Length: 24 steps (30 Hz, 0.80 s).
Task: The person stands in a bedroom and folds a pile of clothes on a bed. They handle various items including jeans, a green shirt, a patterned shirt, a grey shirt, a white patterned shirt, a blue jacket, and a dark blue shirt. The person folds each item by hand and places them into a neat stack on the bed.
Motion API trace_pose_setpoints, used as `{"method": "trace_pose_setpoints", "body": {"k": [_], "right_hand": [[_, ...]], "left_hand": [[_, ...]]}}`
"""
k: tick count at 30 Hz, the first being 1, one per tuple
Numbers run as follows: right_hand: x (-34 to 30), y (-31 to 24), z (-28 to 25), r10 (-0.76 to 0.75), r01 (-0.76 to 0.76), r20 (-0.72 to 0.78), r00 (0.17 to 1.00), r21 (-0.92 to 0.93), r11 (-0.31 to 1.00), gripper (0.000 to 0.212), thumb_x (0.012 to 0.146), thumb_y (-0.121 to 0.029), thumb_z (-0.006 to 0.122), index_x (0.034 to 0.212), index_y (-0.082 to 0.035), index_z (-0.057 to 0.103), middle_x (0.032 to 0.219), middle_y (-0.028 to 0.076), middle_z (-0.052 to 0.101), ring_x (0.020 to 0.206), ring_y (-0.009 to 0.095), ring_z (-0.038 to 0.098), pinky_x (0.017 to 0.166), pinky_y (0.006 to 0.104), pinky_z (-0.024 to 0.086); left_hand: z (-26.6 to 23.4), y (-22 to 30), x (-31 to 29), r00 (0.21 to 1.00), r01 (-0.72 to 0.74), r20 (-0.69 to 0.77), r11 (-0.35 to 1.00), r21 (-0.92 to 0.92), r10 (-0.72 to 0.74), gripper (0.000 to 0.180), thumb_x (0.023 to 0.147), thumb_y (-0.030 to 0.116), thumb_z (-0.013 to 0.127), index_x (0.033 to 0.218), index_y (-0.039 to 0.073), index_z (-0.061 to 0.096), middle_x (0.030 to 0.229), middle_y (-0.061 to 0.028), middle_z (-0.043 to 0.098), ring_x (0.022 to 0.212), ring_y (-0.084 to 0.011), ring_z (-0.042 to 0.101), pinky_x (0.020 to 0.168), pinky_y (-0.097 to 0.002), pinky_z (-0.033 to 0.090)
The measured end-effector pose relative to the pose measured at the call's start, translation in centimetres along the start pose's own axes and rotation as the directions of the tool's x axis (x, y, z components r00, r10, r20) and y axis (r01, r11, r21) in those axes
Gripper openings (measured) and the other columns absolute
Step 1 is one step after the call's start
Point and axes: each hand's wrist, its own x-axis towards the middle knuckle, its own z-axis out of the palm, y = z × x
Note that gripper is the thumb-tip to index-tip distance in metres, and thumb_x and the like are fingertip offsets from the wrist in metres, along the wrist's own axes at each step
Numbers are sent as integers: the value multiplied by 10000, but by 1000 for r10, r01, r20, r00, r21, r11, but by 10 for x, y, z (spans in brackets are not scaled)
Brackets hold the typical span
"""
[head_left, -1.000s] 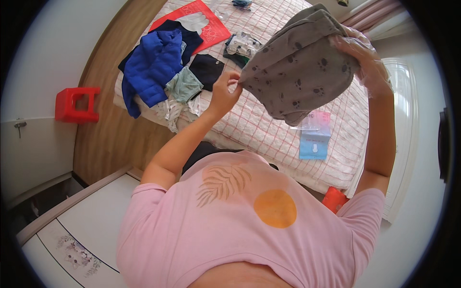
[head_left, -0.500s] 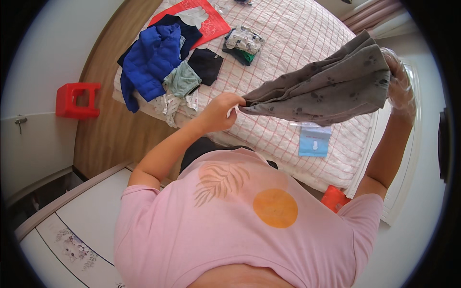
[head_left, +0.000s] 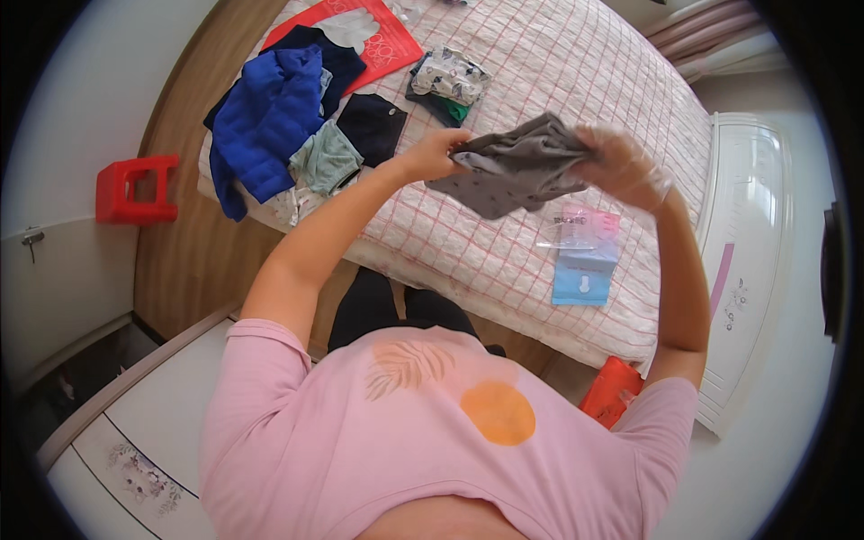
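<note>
Over the bed [head_left: 652, 135], right hand [head_left: 625, 167] blurred, cloth [head_left: 513, 175] bunched, shape unclear

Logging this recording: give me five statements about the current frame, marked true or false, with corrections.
1. The left hand and right hand both hold the grey garment. True.
2. The grey garment lies flat on the floor. False: it is bunched between the hands.
3. The red stool is left of the bed. True.
4. The blue jacket lies on the bed. True.
5. The red stool is under the blue jacket. False: they are apart.

A dark-printed grey garment [head_left: 517, 171] hangs over the bed [head_left: 594, 81]; bunched, creased.
</note>
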Motion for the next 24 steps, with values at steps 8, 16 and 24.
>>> {"method": "trace_pose_setpoints", "body": {"k": [8, 16, 24], "right_hand": [[19, 75, 262, -117, 97, -416, 902, -69, 993, 287, 665, -8, 555, 949, -53, 552, 834, 134, 603, 738, 300, 595, 657, 386, 482], [54, 98, 424, 40, -17, -265, 963, 88, 996, 229, 679, -25, 534, 906, -56, 545, 850, 124, 614, 745, 285, 601, 689, 366, 491], [98, 134, 363, 140, -157, 74, 987, 342, 926, 269, 693, -54, 566, 962, -59, 561, 868, 178, 595, 807, 351, 571, 687, 384, 469]], "left_hand": [[-4, -146, -9, 959, -273, 70, 834, 479, 274, 209, 572, -115, 512, 718, 34, 518, 785, -86, 580, 805, -291, 556, 691, -343, 440], [100, -231, -64, 987, -153, 78, 960, 236, 138, 188, 690, -56, 513, 846, 23, 583, 1022, -130, 586, 1011, -303, 535, 870, -368, 428], [124, -263, -76, 878, 478, 154, 812, -335, -453, 208, 846, 186, 537, 969, 32, 602, 1105, -91, 569, 1005, -240, 546, 853, -336, 433]]}}
